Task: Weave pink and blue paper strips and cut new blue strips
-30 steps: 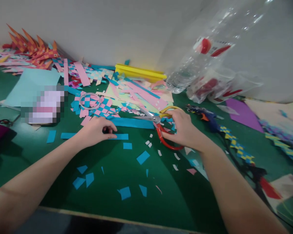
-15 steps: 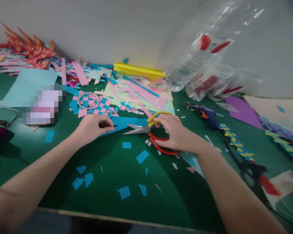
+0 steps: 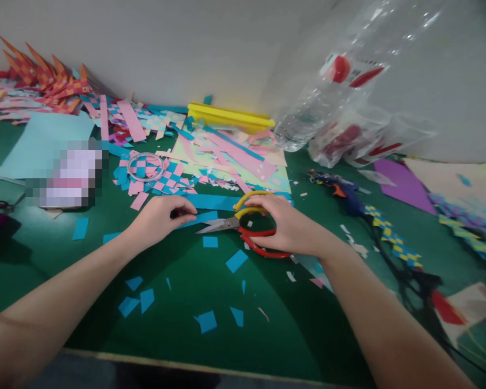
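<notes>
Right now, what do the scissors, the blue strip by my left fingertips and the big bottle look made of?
Scissors: blades likely steel, judging by their silvery sheen; handles seem plastic or plastic-coated, smooth, evenly red and yellow. Blue strip: probably paper or thin card, matte, flat with straight cut edges. Bottle: probably clear plastic, glossy, see-through with bright highlights.

Scissors (image 3: 228, 223) have yellow and red handles (image 3: 263, 251), the paper strip (image 3: 203, 218) plain blue.

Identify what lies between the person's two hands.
In the head view: scissors in the right hand, a narrow blue strip in the left hand and, beyond these, a wide blue strip.
</notes>
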Available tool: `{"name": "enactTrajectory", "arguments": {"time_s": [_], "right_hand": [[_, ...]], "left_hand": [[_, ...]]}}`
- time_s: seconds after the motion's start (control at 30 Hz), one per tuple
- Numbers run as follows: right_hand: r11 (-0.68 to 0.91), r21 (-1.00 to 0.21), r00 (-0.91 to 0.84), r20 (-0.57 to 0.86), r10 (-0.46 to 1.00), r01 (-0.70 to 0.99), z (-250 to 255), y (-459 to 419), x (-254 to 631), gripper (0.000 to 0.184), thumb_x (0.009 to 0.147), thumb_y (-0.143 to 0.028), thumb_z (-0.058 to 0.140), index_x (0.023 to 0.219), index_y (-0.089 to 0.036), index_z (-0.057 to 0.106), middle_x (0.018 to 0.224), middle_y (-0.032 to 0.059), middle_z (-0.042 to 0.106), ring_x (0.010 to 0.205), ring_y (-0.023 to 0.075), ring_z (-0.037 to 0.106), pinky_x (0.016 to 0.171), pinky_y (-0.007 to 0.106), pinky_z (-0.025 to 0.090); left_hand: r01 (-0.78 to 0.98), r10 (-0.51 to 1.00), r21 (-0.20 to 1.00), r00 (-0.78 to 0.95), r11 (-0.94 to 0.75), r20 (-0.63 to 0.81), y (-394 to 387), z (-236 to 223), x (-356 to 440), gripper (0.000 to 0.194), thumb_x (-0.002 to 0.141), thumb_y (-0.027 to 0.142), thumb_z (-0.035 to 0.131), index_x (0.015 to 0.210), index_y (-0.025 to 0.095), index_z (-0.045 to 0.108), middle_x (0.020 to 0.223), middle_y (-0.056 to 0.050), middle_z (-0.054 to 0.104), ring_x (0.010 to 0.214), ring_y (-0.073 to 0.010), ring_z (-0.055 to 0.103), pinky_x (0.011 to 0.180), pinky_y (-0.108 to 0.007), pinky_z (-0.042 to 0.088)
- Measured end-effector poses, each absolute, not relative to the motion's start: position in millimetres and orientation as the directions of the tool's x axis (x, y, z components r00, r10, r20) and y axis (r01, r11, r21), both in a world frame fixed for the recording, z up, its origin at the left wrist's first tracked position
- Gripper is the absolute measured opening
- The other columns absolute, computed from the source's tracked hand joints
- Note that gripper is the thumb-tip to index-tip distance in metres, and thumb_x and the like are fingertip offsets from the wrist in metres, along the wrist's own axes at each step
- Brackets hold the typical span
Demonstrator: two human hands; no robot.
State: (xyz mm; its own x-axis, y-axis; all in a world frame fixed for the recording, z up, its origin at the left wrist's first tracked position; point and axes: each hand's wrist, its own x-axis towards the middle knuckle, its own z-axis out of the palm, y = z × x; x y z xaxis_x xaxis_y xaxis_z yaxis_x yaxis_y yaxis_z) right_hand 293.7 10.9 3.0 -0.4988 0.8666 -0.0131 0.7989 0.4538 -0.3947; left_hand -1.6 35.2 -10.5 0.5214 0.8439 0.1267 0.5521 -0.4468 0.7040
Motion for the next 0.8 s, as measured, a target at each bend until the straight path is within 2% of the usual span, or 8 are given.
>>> {"name": "enactTrajectory", "arguments": {"time_s": [0.23,0.8], "right_hand": [[0.484,-0.407,-0.532,-0.006,0.847,0.775,3.0,12.4,296.6,0.045,0.075,-0.046,0.064,0.115,-0.028,0.054,0.126,0.0073,0.059,0.123,0.0328,0.05,0.101,0.053,0.04],[0.564,-0.387,-0.612,0.0,0.791,0.729,0.7,11.7,285.4,0.045,0.08,-0.041,0.061,0.121,-0.027,0.049,0.13,0.0099,0.054,0.127,0.0335,0.045,0.1,0.052,0.034]], "left_hand": [[0.556,0.776,0.604,0.606,-0.572,0.177,33.9,-12.9,-0.8,0.014,0.087,0.021,0.055,0.089,0.018,0.068,0.087,-0.004,0.069,0.077,-0.0149,0.062,0.067,-0.027,0.047],[0.57,0.775,0.6,0.616,-0.562,0.141,35.9,-11.9,1.7,0.012,0.086,0.019,0.056,0.086,0.018,0.067,0.082,-0.003,0.068,0.072,-0.0136,0.06,0.064,-0.024,0.045]]}}
